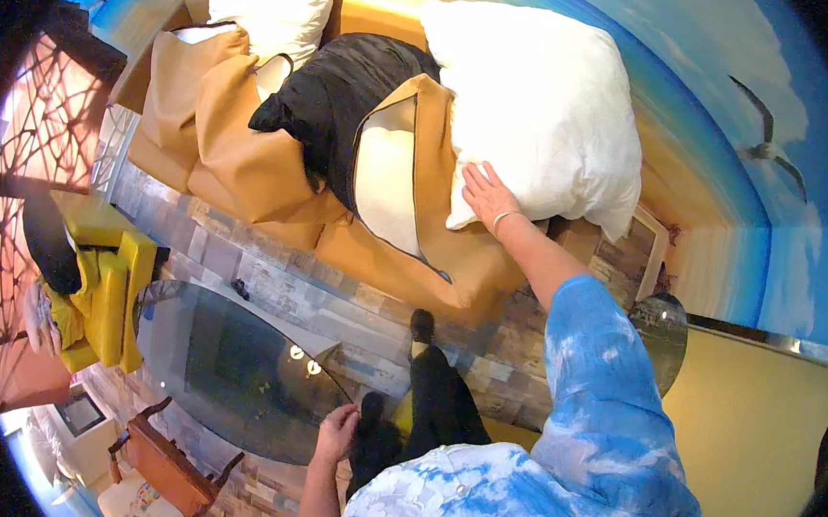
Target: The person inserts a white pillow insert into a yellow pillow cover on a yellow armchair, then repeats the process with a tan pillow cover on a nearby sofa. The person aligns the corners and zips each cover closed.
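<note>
My right hand rests flat on the lower left corner of a large white pillow, its fingers extended. Beneath and beside that pillow is a tan sofa strewn with tan covers. One tan cover has an unzipped opening that shows a white cushion inside. A black cushion lies among the covers. Farther left stands another white pillow. Down by the rim of an oval glass table, my left hand hangs with curled fingers; whether it touches the rim is unclear.
A yellow armchair stands at the left, and a wooden chair with an orange back is at lower left. A round dark tabletop sits right of my arm. Wood-patterned flooring runs between sofa and glass table.
</note>
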The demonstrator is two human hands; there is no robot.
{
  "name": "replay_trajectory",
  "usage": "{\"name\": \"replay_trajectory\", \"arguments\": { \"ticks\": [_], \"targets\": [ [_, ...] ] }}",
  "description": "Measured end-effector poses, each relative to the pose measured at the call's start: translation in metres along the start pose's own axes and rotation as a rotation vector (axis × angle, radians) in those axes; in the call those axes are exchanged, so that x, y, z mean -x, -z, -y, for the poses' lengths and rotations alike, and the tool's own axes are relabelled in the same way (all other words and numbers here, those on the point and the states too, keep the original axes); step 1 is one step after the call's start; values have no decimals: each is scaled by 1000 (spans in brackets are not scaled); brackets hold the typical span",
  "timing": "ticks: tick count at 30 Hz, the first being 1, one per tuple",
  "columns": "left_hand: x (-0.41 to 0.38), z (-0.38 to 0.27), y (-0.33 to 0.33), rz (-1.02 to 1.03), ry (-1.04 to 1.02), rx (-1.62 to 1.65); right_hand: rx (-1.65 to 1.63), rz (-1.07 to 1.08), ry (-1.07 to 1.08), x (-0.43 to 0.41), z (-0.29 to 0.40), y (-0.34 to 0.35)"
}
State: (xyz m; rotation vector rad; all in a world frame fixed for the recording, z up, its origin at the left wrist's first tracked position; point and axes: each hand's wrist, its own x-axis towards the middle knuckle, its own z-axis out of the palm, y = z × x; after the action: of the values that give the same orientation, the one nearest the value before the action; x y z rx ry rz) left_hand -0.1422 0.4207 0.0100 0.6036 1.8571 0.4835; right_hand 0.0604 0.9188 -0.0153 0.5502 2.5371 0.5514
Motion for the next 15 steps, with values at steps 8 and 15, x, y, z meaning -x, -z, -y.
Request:
{"name": "replay_trajectory", "arguments": {
  "ticks": [8,15],
  "targets": [
    [-37,-25,30,-163,-182,-341,-776,-347,-556,11,-85,20],
    [-97,-230,7,2,-465,139,-1918,-855,-1190,146,-141,34]
  ]
}}
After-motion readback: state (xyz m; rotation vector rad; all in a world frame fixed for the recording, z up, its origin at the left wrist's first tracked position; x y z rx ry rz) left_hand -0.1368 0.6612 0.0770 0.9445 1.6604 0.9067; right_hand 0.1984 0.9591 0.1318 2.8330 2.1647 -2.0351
